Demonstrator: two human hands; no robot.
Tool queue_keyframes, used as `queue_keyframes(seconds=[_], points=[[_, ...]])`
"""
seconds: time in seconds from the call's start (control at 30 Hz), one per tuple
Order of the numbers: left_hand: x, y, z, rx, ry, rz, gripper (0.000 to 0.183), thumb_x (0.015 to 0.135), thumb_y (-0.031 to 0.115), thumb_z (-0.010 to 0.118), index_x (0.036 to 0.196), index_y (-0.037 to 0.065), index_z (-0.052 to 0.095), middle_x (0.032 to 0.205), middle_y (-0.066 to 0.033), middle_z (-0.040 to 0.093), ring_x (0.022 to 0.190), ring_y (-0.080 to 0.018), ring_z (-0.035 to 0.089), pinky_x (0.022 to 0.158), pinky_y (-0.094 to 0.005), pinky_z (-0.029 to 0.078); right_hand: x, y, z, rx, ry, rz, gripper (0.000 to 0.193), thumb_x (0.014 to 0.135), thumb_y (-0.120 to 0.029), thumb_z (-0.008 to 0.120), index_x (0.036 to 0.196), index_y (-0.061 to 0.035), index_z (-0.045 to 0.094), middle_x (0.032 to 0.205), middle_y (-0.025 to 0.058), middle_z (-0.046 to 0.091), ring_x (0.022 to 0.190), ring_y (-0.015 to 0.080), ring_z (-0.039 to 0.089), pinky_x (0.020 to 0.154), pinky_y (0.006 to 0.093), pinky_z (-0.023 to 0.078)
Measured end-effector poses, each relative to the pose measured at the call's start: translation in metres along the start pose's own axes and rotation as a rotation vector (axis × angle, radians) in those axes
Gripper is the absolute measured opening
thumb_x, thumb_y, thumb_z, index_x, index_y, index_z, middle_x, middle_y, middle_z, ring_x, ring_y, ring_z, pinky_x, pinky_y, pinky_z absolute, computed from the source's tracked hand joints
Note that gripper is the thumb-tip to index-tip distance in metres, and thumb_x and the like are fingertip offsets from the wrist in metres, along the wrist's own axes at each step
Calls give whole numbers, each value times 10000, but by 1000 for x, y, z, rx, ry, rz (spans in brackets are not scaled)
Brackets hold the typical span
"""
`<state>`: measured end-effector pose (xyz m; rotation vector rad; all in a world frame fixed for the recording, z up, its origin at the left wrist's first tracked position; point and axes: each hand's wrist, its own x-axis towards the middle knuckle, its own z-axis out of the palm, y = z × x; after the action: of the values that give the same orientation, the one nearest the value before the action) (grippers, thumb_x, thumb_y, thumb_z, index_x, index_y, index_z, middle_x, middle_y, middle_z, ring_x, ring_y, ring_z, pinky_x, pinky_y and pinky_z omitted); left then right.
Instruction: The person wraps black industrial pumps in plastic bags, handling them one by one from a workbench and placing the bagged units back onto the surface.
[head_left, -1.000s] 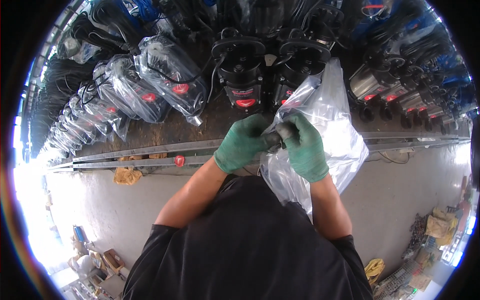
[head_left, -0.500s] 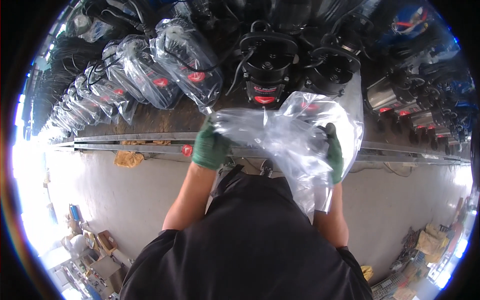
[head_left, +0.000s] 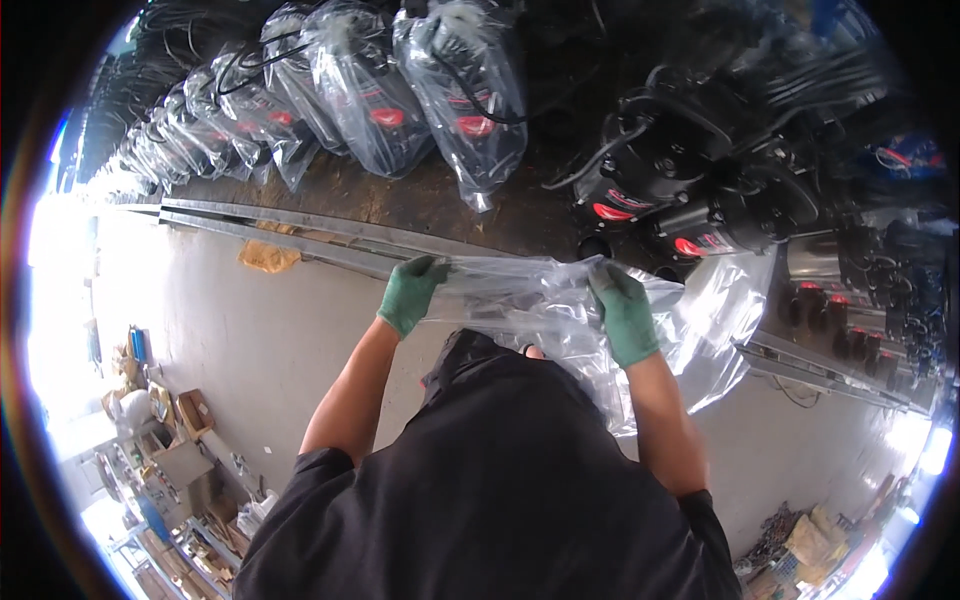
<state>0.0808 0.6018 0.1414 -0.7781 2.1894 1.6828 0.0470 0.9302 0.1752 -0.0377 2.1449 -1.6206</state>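
A clear plastic bag (head_left: 515,290) is stretched sideways in front of my body. My left hand (head_left: 411,294), in a green glove, is closed on its left end. My right hand (head_left: 626,314), gloved the same way, grips the bag further along, and loose film hangs past it to the right. Beyond my hands, two uncovered black pumps (head_left: 655,165) with red labels and cables lie on the dark bench top. To their left rests a pump in a clear bag (head_left: 475,110), its lower end gathered to a point.
A long row of bagged pumps (head_left: 250,115) runs away to the left. More uncovered pumps with steel bodies (head_left: 815,265) stand at the right. A metal rail (head_left: 300,240) edges the bench. Boxes (head_left: 193,412) and clutter lie on the lower left, with brown sacking (head_left: 815,540) on the lower right.
My view has turned, so the pumps sit further right and the bagged row higher. My right hand has moved from behind the bag's film to gripping its upper edge, pulling it straighter.
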Motion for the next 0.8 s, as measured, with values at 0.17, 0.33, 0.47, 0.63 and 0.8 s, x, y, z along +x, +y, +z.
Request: queue_keyframes(seconds=[0.17, 0.33, 0.47, 0.63, 0.8], points=[[23, -65, -44, 110, 88, 89, 369, 1033, 351, 643, 995, -5, 732, 815, 12, 644, 741, -106, 511, 704, -292, 448, 51, 48, 58, -361, 165, -216, 239, 991, -272, 635, 1022, -52, 721, 832, 221, 700, 766, 435, 672, 712, 476, 538], [54, -79, -40, 204, -24, 161, 342, 1030, 310, 627, 989, -9, 742, 802, -75, 715, 755, -116, 577, 731, -323, 492, 49, 43, 46, -459, -31, 174, 243, 948, -292, 664, 1018, -73, 742, 887, 222, 711, 850, 444, 685, 764, 510, 537], [74, -67, 24, 582, -252, 337, 353, 986, 363, 610, 1002, 44, 761, 927, -230, 738, 867, -362, 723, 790, -443, 548, 9, 49, 5, -815, 52, 279, 264, 945, -305, 678, 1034, -63, 732, 977, 224, 722, 951, 396, 700, 811, 484, 540], [106, -42, 73, 798, -469, 386, 395, 999, 391, 517, 1023, 87, 768, 989, -244, 730, 976, -446, 697, 843, -524, 546, -9, -108, -32, -1191, 756, -527, 517, 851, -275, 831, 1325, -151, 667, 1250, 106, 656, 1045, 321, 673, 867, 388, 597], [146, -61, 82, 1010, -572, 605, 358, 1008, 352, 480, 1077, 136, 757, 1025, -227, 732, 975, -441, 703, 860, -524, 559, 34, -220, -51, -1672, 566, -367, 873, 747, -491, 846, 1519, -300, 485, 1446, 125, 506, 1196, 355, 603, 941, 395, 594]])
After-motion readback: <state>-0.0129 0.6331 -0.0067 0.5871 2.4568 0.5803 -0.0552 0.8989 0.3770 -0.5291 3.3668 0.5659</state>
